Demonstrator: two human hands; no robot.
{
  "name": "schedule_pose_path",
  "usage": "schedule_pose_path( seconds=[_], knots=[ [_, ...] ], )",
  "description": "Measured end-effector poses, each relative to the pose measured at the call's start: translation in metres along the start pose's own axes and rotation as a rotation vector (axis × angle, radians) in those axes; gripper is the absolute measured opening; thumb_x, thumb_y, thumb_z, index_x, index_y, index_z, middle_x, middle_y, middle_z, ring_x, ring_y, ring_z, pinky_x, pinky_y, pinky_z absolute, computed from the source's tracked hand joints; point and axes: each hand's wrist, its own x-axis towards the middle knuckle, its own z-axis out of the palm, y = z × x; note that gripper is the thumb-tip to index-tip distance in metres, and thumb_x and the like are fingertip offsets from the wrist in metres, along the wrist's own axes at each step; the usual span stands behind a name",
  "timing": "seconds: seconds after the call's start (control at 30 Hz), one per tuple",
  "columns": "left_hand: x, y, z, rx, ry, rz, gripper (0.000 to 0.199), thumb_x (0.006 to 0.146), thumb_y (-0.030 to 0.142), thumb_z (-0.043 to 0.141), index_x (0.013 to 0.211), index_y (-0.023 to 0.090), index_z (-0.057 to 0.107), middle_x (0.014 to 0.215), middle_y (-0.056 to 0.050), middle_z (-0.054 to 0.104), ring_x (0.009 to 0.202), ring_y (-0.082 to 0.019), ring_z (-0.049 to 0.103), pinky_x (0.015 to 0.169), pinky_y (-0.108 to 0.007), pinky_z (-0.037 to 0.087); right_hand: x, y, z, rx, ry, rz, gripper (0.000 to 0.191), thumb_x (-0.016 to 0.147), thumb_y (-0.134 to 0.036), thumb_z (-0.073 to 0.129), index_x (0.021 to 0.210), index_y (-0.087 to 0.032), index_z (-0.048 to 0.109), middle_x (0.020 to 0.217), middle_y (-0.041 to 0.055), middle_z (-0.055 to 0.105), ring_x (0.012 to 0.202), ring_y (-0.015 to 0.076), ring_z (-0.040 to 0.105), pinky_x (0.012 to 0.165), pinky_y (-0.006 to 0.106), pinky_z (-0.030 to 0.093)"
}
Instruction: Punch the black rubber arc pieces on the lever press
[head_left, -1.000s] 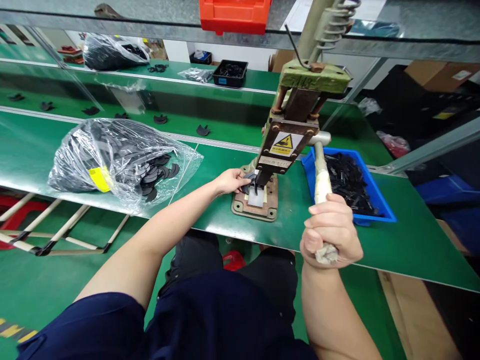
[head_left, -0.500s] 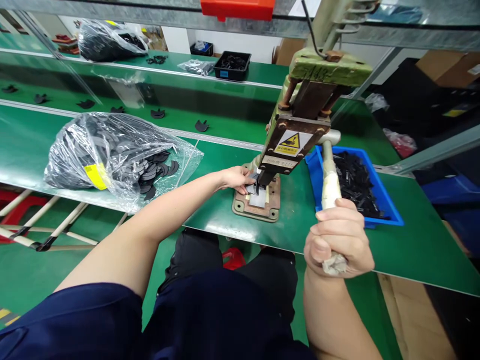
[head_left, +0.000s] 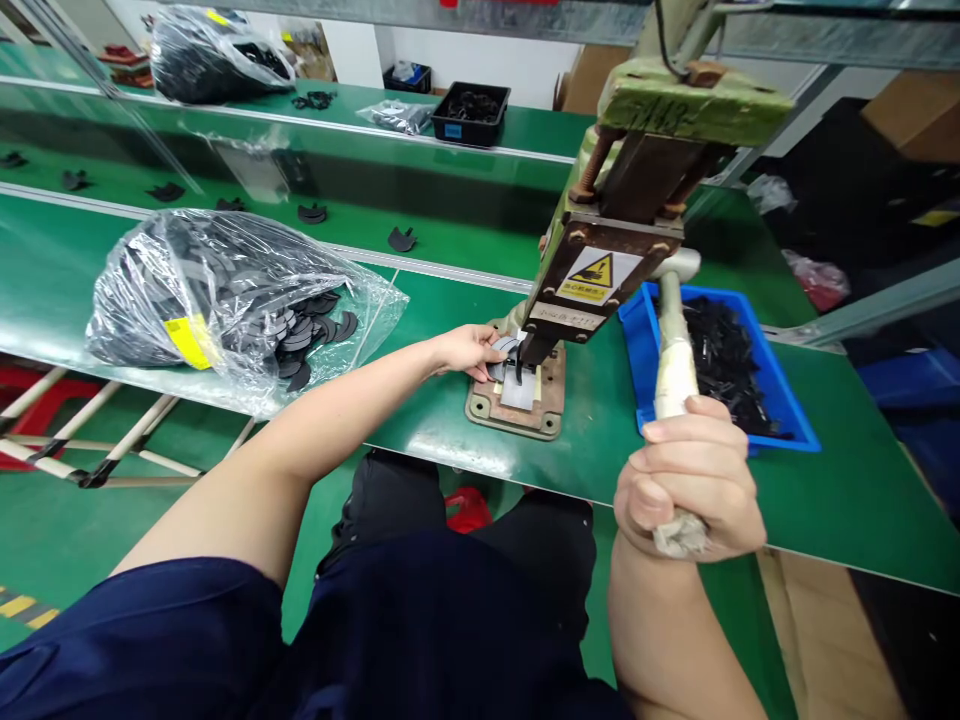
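Observation:
Between the fingers of my left hand [head_left: 471, 352] is a dark curved piece [head_left: 498, 370], held at the base plate [head_left: 550, 412] of a green hand press [head_left: 600, 255]. The press's ram comes down right beside the piece and hides part of it. A small black part stands at the metal block under the ram. My right hand [head_left: 694, 480] is wrapped round the press lever [head_left: 675, 365], whose grip is covered in pale tape. Right of the press, a blue bin [head_left: 784, 385] holds black parts.
A clear plastic bag [head_left: 187, 300] of dark curved pieces lies on the left of the green table. Behind it, similar pieces [head_left: 402, 240] sit spaced along a green strip. A black tray [head_left: 470, 115] stands farther back.
The whole view has shifted slightly, with the press and lever now a little farther right in the picture. Both hands keep their holds.

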Motion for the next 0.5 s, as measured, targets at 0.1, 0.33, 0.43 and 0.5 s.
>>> schedule_pose_path(
  seconds=[0.1, 0.33, 0.43, 0.5],
  knots=[
    [0.000, 0.002, 0.001, 0.021, 0.016, -0.048, 0.031, 0.088, 0.026, 0.086, 0.091, 0.017, 0.057, 0.065, 0.000, 0.069, 0.051, -0.011, 0.069, 0.055, -0.019, 0.059, 0.000, -0.001, 0.000, -0.010, 0.001, 0.016, 0.037, 0.094, -0.038, 0.069, 0.064, -0.022, 0.053, 0.065, -0.0056, 0.064, 0.074, 0.0152, 0.069, 0.097, 0.053, 0.058],
    [0.003, 0.011, 0.003, 0.020, -0.058, -0.137, 0.029, 0.088, 0.025, 0.085, 0.094, 0.018, 0.058, 0.073, -0.003, 0.074, 0.058, -0.016, 0.075, 0.058, -0.021, 0.061, -0.004, 0.004, 0.001, 0.001, 0.049, 0.002, 0.037, 0.093, -0.038, 0.069, 0.063, -0.024, 0.052, 0.065, -0.0059, 0.064, 0.074, 0.0150, 0.070, 0.098, 0.053, 0.058],
    [0.003, 0.010, 0.003, 0.003, -0.075, -0.105, 0.035, 0.083, 0.026, 0.091, 0.093, 0.017, 0.059, 0.073, -0.004, 0.074, 0.058, -0.017, 0.076, 0.059, -0.023, 0.062, -0.005, 0.007, 0.000, 0.007, 0.038, -0.026, 0.037, 0.092, -0.039, 0.070, 0.062, -0.024, 0.052, 0.063, -0.0062, 0.064, 0.072, 0.0152, 0.070, 0.096, 0.053, 0.059],
    [0.003, 0.008, 0.003, -0.021, -0.080, -0.055, 0.035, 0.083, 0.027, 0.091, 0.093, 0.017, 0.059, 0.072, -0.003, 0.073, 0.058, -0.016, 0.075, 0.060, -0.024, 0.063, -0.004, 0.008, -0.002, 0.006, 0.014, -0.041, 0.037, 0.092, -0.039, 0.070, 0.062, -0.024, 0.052, 0.063, -0.0057, 0.064, 0.072, 0.0160, 0.070, 0.096, 0.054, 0.059]
  ],
)
